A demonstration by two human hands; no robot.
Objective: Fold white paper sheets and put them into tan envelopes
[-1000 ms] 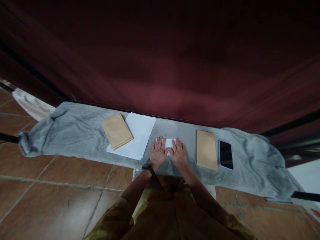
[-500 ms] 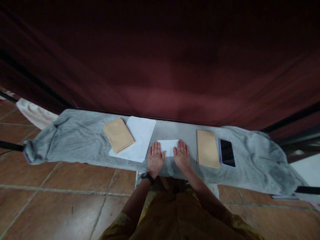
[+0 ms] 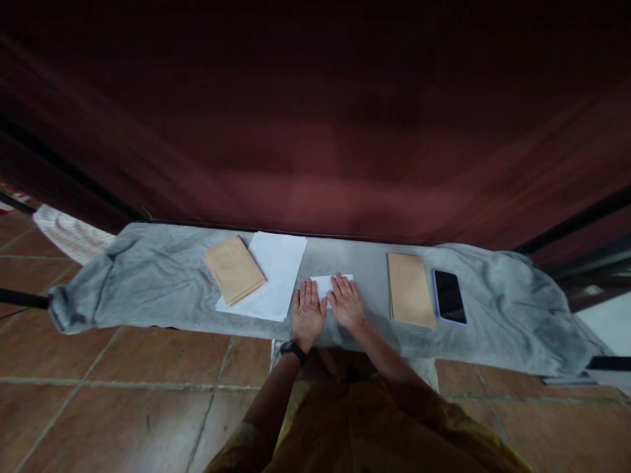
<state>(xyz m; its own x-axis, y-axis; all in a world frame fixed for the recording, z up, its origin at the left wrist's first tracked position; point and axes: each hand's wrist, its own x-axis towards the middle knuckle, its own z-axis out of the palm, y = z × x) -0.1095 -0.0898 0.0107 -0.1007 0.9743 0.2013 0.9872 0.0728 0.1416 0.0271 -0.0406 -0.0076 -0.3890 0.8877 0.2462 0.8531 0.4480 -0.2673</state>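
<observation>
A small folded white paper (image 3: 326, 284) lies on the grey cloth (image 3: 148, 282) in front of me. My left hand (image 3: 307, 313) rests flat with fingers stretched out, its fingertips on the paper's left edge; a black watch sits on that wrist. My right hand (image 3: 347, 304) lies flat on the paper's right part, fingers out. Most of the paper is hidden under the two hands.
To the left, a brown envelope (image 3: 233, 269) lies on a stack of white sheets (image 3: 274, 272). To the right lie another brown envelope (image 3: 410, 290) and a dark phone (image 3: 448, 295). A dark red curtain (image 3: 315, 131) hangs behind. Brown tiles cover the floor (image 3: 123, 387).
My hands spread apart half a second ago, showing more of the white paper, then came together again over it. The right hand slid left across the paper.
</observation>
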